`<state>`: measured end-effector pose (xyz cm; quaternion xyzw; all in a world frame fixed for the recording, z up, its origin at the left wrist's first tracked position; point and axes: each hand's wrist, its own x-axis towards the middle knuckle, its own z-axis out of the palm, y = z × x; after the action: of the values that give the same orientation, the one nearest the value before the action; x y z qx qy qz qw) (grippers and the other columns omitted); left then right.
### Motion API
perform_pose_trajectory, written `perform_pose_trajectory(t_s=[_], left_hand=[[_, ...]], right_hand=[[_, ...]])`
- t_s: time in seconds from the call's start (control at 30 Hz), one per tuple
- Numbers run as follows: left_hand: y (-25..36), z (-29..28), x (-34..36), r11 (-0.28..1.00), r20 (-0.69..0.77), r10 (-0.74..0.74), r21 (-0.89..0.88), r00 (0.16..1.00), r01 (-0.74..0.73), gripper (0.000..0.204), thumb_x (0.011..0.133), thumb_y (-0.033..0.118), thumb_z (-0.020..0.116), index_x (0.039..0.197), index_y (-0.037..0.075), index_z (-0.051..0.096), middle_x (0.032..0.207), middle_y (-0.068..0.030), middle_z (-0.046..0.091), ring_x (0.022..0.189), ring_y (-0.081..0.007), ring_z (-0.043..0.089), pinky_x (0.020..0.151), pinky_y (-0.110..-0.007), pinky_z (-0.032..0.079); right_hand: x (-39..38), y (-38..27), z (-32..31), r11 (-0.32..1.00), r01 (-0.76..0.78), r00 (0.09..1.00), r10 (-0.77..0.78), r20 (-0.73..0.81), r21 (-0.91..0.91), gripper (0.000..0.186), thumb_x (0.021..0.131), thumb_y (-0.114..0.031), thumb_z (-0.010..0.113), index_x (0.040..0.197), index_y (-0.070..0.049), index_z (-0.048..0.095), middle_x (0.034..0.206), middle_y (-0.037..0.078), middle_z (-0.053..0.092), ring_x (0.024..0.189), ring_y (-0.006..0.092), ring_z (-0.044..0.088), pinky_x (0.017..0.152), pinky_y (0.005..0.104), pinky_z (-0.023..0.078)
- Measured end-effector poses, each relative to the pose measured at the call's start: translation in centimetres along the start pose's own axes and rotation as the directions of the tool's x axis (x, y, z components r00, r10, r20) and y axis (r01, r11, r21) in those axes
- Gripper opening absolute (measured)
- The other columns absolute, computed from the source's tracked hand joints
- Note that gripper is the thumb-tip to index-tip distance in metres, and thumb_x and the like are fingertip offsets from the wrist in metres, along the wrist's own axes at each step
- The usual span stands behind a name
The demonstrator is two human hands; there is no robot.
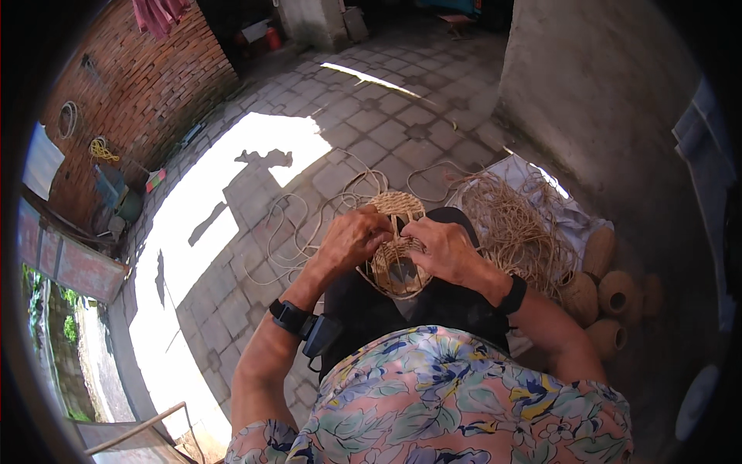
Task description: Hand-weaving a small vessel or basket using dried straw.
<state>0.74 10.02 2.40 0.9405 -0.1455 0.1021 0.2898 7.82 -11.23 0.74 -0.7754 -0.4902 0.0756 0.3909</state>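
A tan woven straw piece [398, 203] lies over my lap, with a closely woven rounded far end and an open ring-like near end. My left hand [352, 238] is closed on its left side, fingertips bent in at the narrow middle. Opposite it, my right hand [447, 247] pinches at the same middle part, with a short upright strand between the two hands. Exactly what the fingertips grip is partly hidden. Long loose cord [305, 224] runs in loops from beside the piece onto the paving at the left.
On my right a tangled heap of straw cord [518, 220] lies on a white sheet [572, 220]. Several round woven pots [616, 294] sit beside it. A plastered wall [603, 100] rises at the right, a brick wall [147, 93] at the far left. Grey paving [386, 116] stretches ahead.
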Motion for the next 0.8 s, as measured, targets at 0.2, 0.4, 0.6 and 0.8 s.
perform_pose_trajectory(t_s=[0.2,0.4,0.6,0.8], left_hand=[[0.0,0.2,0.3,0.998,-0.007,-0.056,0.028,0.998,0.056,0.017,0.085,0.020,0.066,0.089,0.003,0.070,0.091,-0.0119,0.061,0.086,-0.0304,0.062,0.076,-0.041,0.049],[-2.1,0.9,0.1,0.990,-0.060,-0.058,-0.132,0.996,0.049,0.014,0.082,0.016,0.065,0.091,0.008,0.071,0.094,-0.0111,0.058,0.089,-0.0298,0.063,0.076,-0.040,0.051],[-1.1,1.0,-2.9,0.942,-0.460,-0.325,-0.235,0.826,0.240,0.011,0.083,0.011,0.066,0.091,0.005,0.069,0.087,-0.0125,0.059,0.081,-0.0299,0.062,0.070,-0.038,0.051],[0.7,3.9,-6.1,0.940,-0.399,-0.329,-0.226,0.856,0.256,0.010,0.084,0.011,0.069,0.091,0.004,0.068,0.081,-0.0087,0.057,0.073,-0.0206,0.061,0.064,-0.032,0.049]], right_hand=[[0.3,-1.2,0.4,0.915,0.185,0.944,-0.266,-0.194,-0.359,0.024,0.073,-0.015,0.075,0.095,-0.012,0.065,0.090,0.003,0.053,0.093,0.0206,0.052,0.082,0.0387,0.036],[1.0,-1.4,1.3,0.858,0.243,0.928,-0.342,-0.150,-0.453,0.018,0.071,-0.013,0.074,0.086,-0.011,0.063,0.085,0.004,0.050,0.087,0.0214,0.052,0.079,0.0390,0.037],[1.0,-1.8,1.5,0.796,0.256,0.908,-0.392,-0.146,-0.549,0.011,0.070,-0.011,0.071,0.075,-0.009,0.061,0.081,0.004,0.049,0.083,0.0223,0.051,0.075,0.0388,0.036],[1.4,-1.3,2.2,0.846,0.254,0.942,-0.326,-0.079,-0.468,0.007,0.070,-0.008,0.066,0.073,-0.007,0.060,0.083,0.008,0.052,0.085,0.0274,0.052,0.075,0.0423,0.035]])
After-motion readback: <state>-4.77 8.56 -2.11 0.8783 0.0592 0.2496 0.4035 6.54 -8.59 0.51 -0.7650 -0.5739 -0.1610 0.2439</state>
